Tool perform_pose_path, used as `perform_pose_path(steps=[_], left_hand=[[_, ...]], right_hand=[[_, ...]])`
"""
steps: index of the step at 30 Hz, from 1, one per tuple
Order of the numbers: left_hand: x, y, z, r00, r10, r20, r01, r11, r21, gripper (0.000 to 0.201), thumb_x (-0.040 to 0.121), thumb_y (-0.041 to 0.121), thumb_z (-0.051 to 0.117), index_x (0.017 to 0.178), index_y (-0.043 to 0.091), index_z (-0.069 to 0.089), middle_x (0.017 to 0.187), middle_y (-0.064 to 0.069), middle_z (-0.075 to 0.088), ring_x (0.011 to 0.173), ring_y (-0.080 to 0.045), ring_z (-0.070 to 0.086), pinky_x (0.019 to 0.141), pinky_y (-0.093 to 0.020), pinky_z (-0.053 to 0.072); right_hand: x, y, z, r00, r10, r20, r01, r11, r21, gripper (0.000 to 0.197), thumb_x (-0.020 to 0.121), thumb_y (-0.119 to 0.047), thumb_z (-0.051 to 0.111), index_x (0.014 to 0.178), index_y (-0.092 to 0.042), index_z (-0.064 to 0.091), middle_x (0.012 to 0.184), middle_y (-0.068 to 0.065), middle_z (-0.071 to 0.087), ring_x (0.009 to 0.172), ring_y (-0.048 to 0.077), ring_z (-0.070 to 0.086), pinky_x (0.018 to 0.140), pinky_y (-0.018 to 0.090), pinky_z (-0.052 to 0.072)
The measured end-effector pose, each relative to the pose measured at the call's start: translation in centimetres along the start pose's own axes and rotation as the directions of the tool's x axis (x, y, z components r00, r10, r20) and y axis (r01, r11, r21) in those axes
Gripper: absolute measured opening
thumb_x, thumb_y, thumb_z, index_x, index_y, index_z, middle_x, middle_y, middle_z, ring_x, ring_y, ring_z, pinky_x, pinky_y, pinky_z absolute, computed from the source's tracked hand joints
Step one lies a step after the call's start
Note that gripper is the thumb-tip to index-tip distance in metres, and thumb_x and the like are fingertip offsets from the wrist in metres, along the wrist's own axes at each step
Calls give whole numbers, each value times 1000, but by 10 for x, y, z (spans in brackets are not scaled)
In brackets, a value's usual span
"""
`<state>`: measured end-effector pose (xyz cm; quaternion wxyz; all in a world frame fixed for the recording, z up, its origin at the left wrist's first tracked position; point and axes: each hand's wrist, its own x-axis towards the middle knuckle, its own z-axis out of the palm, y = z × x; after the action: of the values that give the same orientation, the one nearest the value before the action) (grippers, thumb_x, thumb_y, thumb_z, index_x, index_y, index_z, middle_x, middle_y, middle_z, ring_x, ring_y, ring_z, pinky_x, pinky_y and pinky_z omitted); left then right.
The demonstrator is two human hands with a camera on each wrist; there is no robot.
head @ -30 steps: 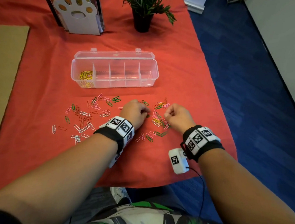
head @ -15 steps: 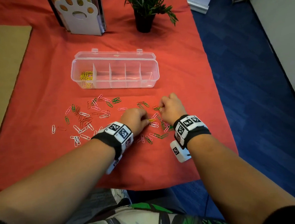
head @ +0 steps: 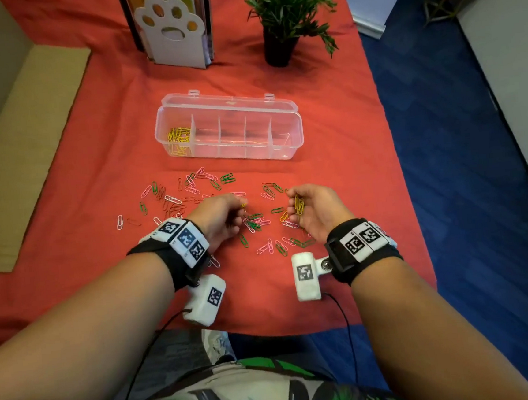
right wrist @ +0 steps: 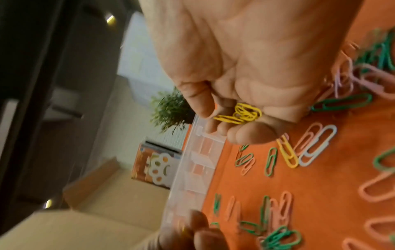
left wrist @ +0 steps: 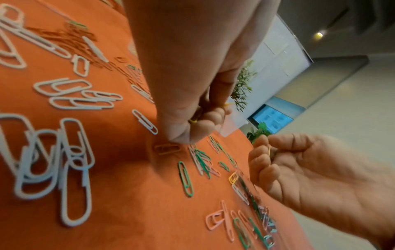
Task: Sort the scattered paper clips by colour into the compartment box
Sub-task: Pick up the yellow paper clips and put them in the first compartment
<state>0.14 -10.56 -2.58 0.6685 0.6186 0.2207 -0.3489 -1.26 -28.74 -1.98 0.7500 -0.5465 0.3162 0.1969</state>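
Note:
A clear compartment box [head: 291,124] lies open on the red cloth, with yellow clips [head: 179,137] in its leftmost compartment. Green, pink, white and red clips [head: 191,190] lie scattered in front of it. My left hand [head: 241,206] pinches one yellow clip [left wrist: 194,118] just above the cloth. My right hand [head: 293,203] is turned palm up, fingers curled round a small bunch of yellow clips [right wrist: 241,115]. Between the two hands lies a cluster of green and pink clips [head: 253,223]. One loose yellow clip [right wrist: 287,155] lies under the right hand.
A potted plant [head: 281,48] and a paw-print book holder [head: 174,32] stand behind the box. The table's right edge [head: 408,187] drops to blue carpet close to my right hand. A beige mat [head: 27,140] lies at the left.
My right hand has turned from knuckles-up over the clips to palm-up, with yellow clips in it. My left hand has risen a little with a yellow clip pinched.

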Motion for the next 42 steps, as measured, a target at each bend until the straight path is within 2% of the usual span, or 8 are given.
perform_pose_path(steps=[4, 9, 14, 17, 20, 24, 34, 42], left_hand=[[-9, 8, -12, 991, -88, 97, 104, 981, -165, 23, 87, 17, 40, 71, 15, 55, 66, 0, 58, 49, -9, 54, 50, -19, 48], [-10, 9, -17, 991, -43, 129, 60, 990, -130, 33, 86, -4, 30, 90, 10, 60, 91, -5, 63, 74, -13, 61, 62, -22, 56], [-11, 5, -24, 992, -1, 126, 11, 997, -79, 41, 86, -16, 33, 97, 14, 59, 94, -6, 65, 77, -11, 67, 67, -22, 57], [-12, 2, -28, 995, 13, 102, -5, 997, -75, 39, 87, -14, 36, 97, 14, 60, 91, -5, 67, 64, -6, 70, 62, -21, 57], [-11, 4, -31, 995, 0, 96, 11, 993, -114, 29, 89, -5, 39, 96, 13, 61, 83, -4, 71, 64, -9, 70, 63, -23, 57], [-12, 7, -36, 995, 4, 96, 11, 989, -147, 27, 92, -3, 37, 96, 12, 60, 88, -7, 68, 63, -10, 70, 64, -23, 58], [-14, 23, -49, 995, 24, 94, 0, 968, -250, 23, 96, 18, 38, 102, 9, 59, 80, -9, 74, 71, -18, 72, 70, -31, 58], [-12, 34, -71, 998, 36, 60, -16, 949, -315, 21, 95, 16, 44, 103, 7, 60, 85, -10, 72, 72, -19, 72, 70, -31, 58]], right_hand=[[5, 6, 0, 991, -66, -116, 38, 973, -227, 20, 89, -4, 43, 75, -14, 54, 67, 0, 47, 55, 12, 43, 42, 19, 38], [9, 15, -4, 941, -311, -134, -62, 229, -971, 29, 88, -23, 50, 94, -1, 66, 102, 21, 66, 99, 34, 61, 83, 34, 48], [16, 33, 7, 895, -431, -115, -84, 90, -992, 39, 83, -30, 56, 105, 1, 60, 113, 23, 59, 107, 38, 57, 90, 39, 47], [19, 26, 11, 929, -354, -108, -56, 154, -986, 23, 83, -17, 51, 95, -4, 65, 105, 19, 63, 102, 34, 61, 88, 35, 48], [16, 21, 12, 961, -244, -127, 18, 517, -856, 17, 78, -11, 54, 64, -19, 53, 68, 2, 57, 68, 24, 58, 62, 27, 46], [1, 19, 19, 992, -86, -90, 65, 974, -216, 24, 82, 1, 48, 67, -18, 43, 60, 1, 43, 46, 10, 33, 42, 20, 26], [-6, 2, 35, 979, 23, 203, -89, 941, 326, 26, 92, -14, 37, 90, -2, 60, 82, 12, 60, 69, 21, 64, 63, 27, 55], [0, -6, 53, 963, -2, 269, -77, 957, 280, 29, 95, -3, 32, 110, 8, 54, 111, 27, 63, 92, 32, 70, 88, 35, 53]])
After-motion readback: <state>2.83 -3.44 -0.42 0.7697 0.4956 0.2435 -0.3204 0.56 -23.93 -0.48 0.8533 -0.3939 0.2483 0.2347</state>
